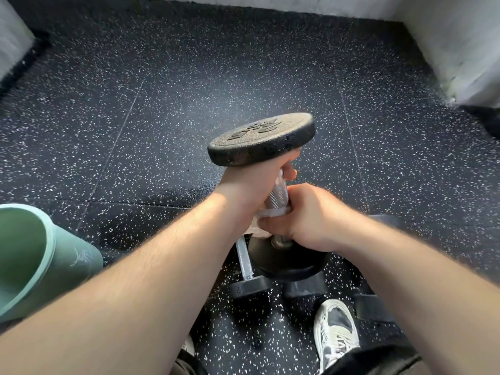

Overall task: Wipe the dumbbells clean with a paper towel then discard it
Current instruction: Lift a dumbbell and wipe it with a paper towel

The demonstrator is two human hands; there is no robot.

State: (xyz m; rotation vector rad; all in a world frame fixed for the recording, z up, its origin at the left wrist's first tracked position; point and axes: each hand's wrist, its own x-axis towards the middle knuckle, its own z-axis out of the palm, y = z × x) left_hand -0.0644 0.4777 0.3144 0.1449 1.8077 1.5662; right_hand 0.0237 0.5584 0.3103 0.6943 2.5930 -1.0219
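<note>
**Steel and iron, heavy to hold**

The round-plate dumbbell [261,139] stands upright just above the hex dumbbell [244,262]. The left hand [251,185] clasps its knurled handle. The right hand [305,215] wraps the soft paper towel [273,212] around it. It looks heavy and rigid, so the knurling seems the safest grip.

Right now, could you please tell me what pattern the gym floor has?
The floor is black with white speckles, which show clearest in the head view.

Soft daylight, sunlit forearms, wide-angle edge bending, slight motion blur.
</note>
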